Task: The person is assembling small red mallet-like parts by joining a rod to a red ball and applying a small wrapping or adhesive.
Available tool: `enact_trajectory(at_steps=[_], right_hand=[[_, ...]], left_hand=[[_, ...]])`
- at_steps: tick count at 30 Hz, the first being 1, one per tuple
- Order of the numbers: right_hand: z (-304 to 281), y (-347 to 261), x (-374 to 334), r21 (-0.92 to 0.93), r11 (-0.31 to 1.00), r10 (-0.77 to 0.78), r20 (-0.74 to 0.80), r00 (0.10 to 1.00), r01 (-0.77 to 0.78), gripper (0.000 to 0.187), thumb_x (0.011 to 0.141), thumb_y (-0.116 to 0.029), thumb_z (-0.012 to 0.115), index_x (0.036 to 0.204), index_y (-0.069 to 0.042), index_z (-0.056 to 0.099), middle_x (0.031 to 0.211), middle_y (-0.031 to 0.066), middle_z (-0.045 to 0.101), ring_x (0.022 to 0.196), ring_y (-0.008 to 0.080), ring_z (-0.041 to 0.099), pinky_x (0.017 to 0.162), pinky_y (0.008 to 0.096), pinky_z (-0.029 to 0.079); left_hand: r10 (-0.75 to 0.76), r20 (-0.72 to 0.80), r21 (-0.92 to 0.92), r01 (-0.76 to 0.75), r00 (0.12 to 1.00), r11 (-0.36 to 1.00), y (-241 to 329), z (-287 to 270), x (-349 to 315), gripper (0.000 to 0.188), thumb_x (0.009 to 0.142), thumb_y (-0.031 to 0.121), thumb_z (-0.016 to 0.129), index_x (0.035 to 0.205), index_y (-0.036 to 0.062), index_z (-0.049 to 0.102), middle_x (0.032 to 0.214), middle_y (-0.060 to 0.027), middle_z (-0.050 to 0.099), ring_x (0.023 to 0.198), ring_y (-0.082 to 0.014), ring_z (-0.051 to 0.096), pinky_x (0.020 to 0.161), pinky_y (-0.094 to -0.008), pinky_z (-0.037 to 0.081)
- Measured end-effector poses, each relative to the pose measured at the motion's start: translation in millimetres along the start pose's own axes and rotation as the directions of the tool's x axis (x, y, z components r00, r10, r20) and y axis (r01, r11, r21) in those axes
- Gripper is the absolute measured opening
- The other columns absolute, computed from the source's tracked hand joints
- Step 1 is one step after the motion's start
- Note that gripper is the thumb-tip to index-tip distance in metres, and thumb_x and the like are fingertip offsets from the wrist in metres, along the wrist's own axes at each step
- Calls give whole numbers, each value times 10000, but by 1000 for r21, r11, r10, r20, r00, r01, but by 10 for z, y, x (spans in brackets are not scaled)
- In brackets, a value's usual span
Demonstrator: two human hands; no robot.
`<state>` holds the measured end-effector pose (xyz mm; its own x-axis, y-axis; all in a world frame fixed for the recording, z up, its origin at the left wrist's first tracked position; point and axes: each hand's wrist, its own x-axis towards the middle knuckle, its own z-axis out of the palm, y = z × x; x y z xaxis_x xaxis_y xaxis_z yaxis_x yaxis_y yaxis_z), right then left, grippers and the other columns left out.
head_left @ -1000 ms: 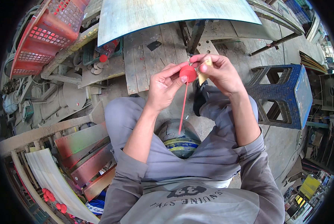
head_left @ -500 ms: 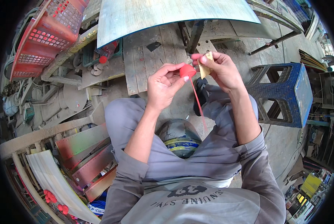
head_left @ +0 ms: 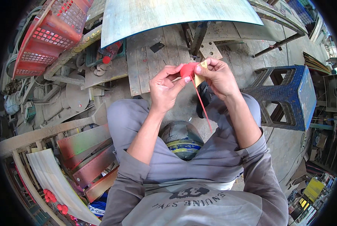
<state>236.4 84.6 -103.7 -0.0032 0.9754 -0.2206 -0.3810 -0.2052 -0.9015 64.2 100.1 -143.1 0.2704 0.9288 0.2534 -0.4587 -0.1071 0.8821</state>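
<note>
My left hand pinches a small, rounded red piece between thumb and fingers. From it a thin red strand hangs down at a slant, over the gap between my knees. A folded piece of yellow sandpaper is gripped in my right hand, its thumb pressing toward the red piece. The two hands almost meet, and the sandpaper lies against the right side of the red piece. My fingertips partly hide where they touch.
A pale curved board spans the far side above wooden planks. To the right stands a blue plastic stool; a red basket is at the far left. Several similar red pieces rest at lower left. A dark rounded container sits between my legs.
My right hand has moved left and slightly down, bringing the sandpaper against the red piece. My left hand keeps its hold on the red piece, nearly in place.
</note>
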Motion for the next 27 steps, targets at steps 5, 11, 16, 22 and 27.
enact_trajectory(at_steps=[5,11,16,22,27], right_hand=[[5,42,-24,266,960,85,19,996,-87,130,824,-35,688,924,-13,608,874,86,675,756,123,641,708,254,530],[75,-5,-36,214,972,109,-56,992,-95,122,857,-97,667,907,-1,612,979,105,669,845,118,631,773,252,518],[68,-80,-68,199,980,6,-18,1000,-2,110,855,-110,674,867,-17,617,964,75,666,845,107,621,762,248,508],[57,12,-57,-165,974,-140,94,986,154,125,808,-66,719,804,-32,599,822,34,654,743,71,600,666,227,493],[-2,102,-34,-341,919,-184,70,980,197,154,781,-49,739,785,-12,589,796,33,653,745,55,586,653,224,491]], left_hand=[[-143,1,-255,138,990,957,34,21,-10,354,805,-74,661,1137,-33,545,1137,-132,568,1047,-217,594,929,-316,497],[-121,-22,-166,116,992,979,10,15,5,375,852,-9,636,1206,-23,513,1131,-145,590,1051,-207,594,855,-311,530],[-172,20,-224,172,985,959,41,30,7,389,873,-1,610,1249,-9,511,1131,-138,596,1049,-199,593,827,-319,547],[-240,29,-151,241,970,959,-38,-16,-7,431,885,-14,579,1304,16,483,1155,-135,592,1032,-218,607,844,-344,560],[-516,-1,-138,511,856,848,172,-29,73,406,897,38,586,1289,-2,484,1123,-136,607,959,-224,641,754,-341,591]])
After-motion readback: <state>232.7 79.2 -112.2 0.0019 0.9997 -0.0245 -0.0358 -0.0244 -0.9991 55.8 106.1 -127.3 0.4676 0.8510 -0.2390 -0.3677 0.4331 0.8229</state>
